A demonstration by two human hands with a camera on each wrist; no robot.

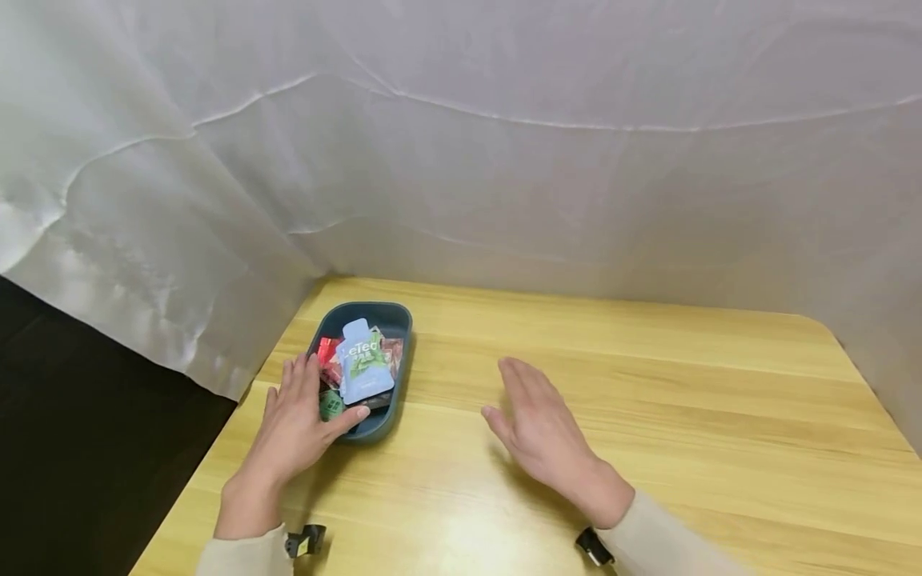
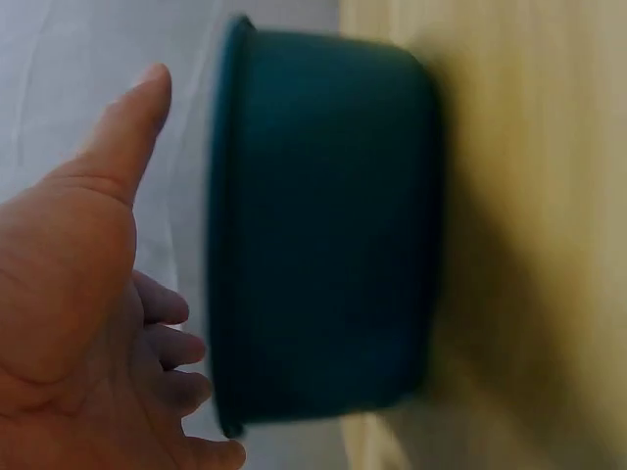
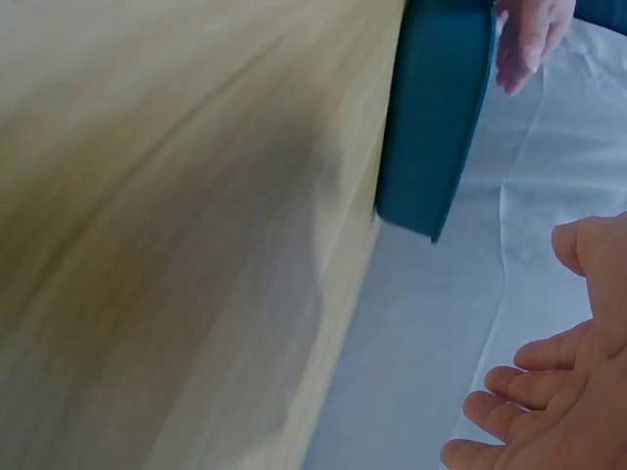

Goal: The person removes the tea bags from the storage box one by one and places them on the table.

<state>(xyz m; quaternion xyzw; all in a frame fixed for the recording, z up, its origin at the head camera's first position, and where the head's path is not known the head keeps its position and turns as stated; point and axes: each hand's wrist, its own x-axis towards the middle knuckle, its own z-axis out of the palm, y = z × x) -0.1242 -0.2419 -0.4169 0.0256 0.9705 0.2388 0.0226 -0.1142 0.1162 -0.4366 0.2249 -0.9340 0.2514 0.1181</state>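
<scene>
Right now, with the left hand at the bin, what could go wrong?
The bin stands near the table's left edge, so a leftward shove might send it over. The light-blue pouch tops a loose pile and could slide if the bin tips. The left hand, fingers spread beside the red packet, might disturb it.

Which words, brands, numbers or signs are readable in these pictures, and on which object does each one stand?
"LeTea": on the light blue packet; its last letter is not fully clear.
Smaller print below that: too small to read.
Green packet: pale mark, too blurred to read.
Red packet: nothing legible.
Both wrist views: no readable text.
</scene>
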